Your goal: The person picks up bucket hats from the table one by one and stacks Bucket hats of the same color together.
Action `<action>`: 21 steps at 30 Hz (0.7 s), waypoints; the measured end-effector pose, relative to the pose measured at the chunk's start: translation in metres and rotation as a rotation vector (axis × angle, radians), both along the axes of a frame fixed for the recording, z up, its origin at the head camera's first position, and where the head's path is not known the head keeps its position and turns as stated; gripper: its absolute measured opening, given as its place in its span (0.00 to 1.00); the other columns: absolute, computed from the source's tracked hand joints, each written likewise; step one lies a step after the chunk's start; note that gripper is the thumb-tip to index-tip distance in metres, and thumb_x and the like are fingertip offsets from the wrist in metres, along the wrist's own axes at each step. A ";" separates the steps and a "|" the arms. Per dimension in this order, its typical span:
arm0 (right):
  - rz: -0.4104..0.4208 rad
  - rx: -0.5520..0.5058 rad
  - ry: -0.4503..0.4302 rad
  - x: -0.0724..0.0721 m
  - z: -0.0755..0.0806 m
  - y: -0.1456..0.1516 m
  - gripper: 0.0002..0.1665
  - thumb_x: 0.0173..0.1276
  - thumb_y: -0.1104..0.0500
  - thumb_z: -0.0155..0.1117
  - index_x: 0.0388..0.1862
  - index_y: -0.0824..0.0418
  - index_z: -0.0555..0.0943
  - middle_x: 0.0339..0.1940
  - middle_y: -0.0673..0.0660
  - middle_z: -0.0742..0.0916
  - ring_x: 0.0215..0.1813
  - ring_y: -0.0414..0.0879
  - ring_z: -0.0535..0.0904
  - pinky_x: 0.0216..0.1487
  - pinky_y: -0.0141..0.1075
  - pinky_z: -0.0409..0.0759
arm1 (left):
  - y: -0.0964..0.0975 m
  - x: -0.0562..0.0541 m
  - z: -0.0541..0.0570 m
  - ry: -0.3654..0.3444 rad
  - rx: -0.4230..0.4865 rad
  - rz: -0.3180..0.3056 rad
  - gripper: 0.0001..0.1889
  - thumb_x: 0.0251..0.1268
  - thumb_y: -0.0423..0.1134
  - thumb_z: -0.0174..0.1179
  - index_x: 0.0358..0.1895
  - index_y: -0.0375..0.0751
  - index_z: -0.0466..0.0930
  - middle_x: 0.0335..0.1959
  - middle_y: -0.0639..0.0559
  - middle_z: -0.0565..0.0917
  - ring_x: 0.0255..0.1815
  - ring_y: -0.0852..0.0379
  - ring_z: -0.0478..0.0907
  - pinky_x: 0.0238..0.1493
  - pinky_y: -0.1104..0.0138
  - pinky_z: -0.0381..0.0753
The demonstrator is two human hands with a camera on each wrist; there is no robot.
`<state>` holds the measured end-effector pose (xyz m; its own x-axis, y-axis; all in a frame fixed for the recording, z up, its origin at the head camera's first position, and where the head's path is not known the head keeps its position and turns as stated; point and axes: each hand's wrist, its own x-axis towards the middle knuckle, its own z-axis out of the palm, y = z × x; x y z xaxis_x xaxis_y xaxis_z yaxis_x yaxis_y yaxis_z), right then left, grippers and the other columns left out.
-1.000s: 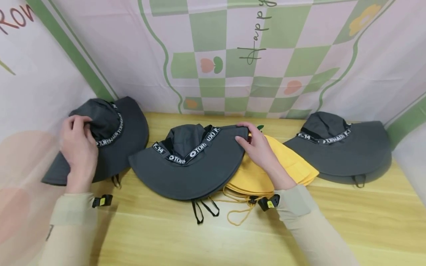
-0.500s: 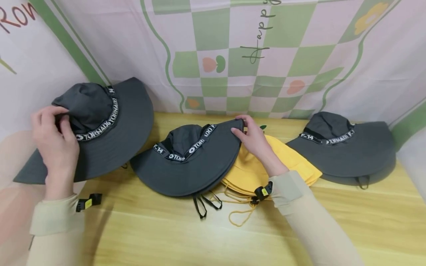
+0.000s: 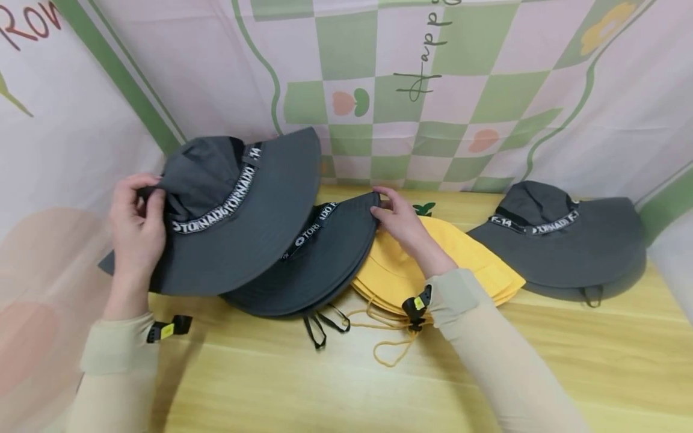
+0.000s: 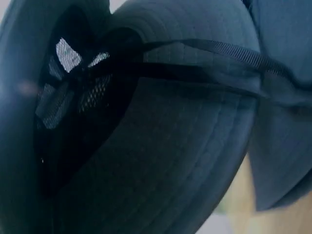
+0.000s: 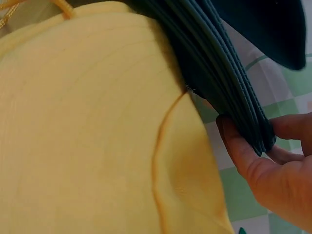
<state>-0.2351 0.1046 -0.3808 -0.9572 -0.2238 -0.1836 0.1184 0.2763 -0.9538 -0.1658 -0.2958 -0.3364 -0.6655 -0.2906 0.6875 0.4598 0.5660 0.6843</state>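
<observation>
My left hand (image 3: 138,240) grips the crown of a dark grey wide-brimmed hat (image 3: 260,222) with white TORNADO lettering on its band. The hat hangs tilted over a stack of similar grey hats (image 3: 335,258) and partly covers it. In the left wrist view the raised hat's underside (image 4: 161,141) shows, with mesh inside the crown and a dark strap across. My right hand (image 3: 403,231) pinches the stack's brims at their right corner. Several layered brim edges (image 5: 229,78) lie between thumb and fingers in the right wrist view.
Stacked yellow hats (image 3: 444,258) with yellow cords (image 3: 392,355) lie under my right forearm. Farther right sit more grey hats (image 3: 563,252). A printed cloth (image 3: 346,60) stands behind the wooden table (image 3: 303,391), with another cloth at the left.
My left hand has lifted its grey hat off the table, then carried it right over the middle stack. My right hand, holding the stack's brims, has shifted slightly left.
</observation>
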 end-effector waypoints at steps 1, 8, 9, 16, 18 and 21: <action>-0.002 -0.009 -0.002 0.000 -0.001 -0.001 0.33 0.80 0.64 0.47 0.81 0.56 0.56 0.73 0.69 0.71 0.64 0.58 0.77 0.56 0.39 0.81 | 0.003 -0.002 -0.004 -0.005 -0.001 -0.036 0.10 0.72 0.25 0.52 0.49 0.19 0.74 0.47 0.72 0.76 0.51 0.69 0.76 0.47 0.81 0.73; 0.014 -0.091 -0.075 -0.003 -0.006 -0.003 0.32 0.84 0.57 0.41 0.83 0.56 0.51 0.75 0.67 0.69 0.66 0.60 0.76 0.59 0.42 0.80 | 0.020 -0.012 -0.027 -0.041 0.071 -0.228 0.07 0.72 0.24 0.52 0.46 0.19 0.72 0.46 0.71 0.80 0.50 0.69 0.78 0.47 0.80 0.75; 0.018 -0.104 -0.089 -0.003 -0.006 -0.003 0.32 0.84 0.54 0.39 0.83 0.55 0.51 0.76 0.66 0.69 0.67 0.60 0.75 0.60 0.43 0.80 | 0.022 -0.013 -0.030 -0.051 0.080 -0.242 0.07 0.72 0.23 0.52 0.46 0.19 0.72 0.46 0.71 0.80 0.49 0.69 0.78 0.46 0.80 0.75; 0.024 -0.135 -0.126 -0.004 -0.003 -0.010 0.39 0.82 0.37 0.33 0.82 0.56 0.54 0.77 0.62 0.69 0.68 0.60 0.75 0.63 0.49 0.78 | 0.027 -0.018 -0.049 -0.148 0.064 -0.309 0.07 0.72 0.23 0.51 0.48 0.21 0.72 0.46 0.73 0.79 0.48 0.74 0.77 0.48 0.82 0.74; 0.031 -0.100 -0.111 -0.004 -0.003 -0.013 0.39 0.81 0.37 0.36 0.82 0.55 0.53 0.78 0.62 0.67 0.70 0.60 0.74 0.65 0.50 0.76 | 0.027 -0.019 -0.056 -0.181 0.018 -0.323 0.07 0.73 0.23 0.51 0.48 0.22 0.73 0.48 0.68 0.79 0.50 0.72 0.76 0.49 0.82 0.73; 0.053 0.008 -0.058 -0.004 -0.007 -0.018 0.42 0.80 0.41 0.48 0.83 0.55 0.48 0.80 0.64 0.63 0.74 0.61 0.69 0.69 0.53 0.74 | 0.024 -0.022 -0.067 -0.249 -0.122 -0.310 0.08 0.73 0.24 0.52 0.49 0.22 0.73 0.51 0.51 0.80 0.55 0.64 0.75 0.55 0.80 0.71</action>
<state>-0.2396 0.0868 -0.3875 -0.9318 -0.2722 -0.2401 0.1579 0.2915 -0.9434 -0.1873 -0.2715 -0.4035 -0.8589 0.0238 0.5115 0.4504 0.5105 0.7325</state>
